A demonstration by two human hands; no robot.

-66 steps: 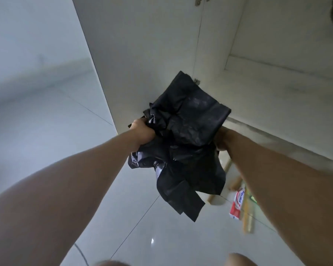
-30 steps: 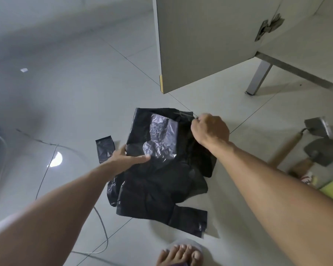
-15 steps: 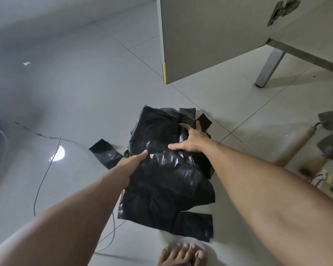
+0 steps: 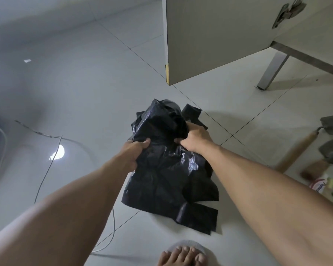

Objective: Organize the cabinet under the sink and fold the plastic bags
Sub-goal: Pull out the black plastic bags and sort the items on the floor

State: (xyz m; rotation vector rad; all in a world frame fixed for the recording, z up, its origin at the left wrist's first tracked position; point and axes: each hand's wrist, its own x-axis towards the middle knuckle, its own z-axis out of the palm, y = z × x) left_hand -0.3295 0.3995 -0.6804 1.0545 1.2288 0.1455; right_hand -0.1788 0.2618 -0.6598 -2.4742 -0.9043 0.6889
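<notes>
Black plastic bag [image 4: 167, 181], fingers buried in folds

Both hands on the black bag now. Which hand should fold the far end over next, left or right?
Probably the right hand: it grips the black plastic bag nearer the raised far end. The left hand pinches the bag's left edge, so it is better placed to hold the bag against the floor.
</notes>
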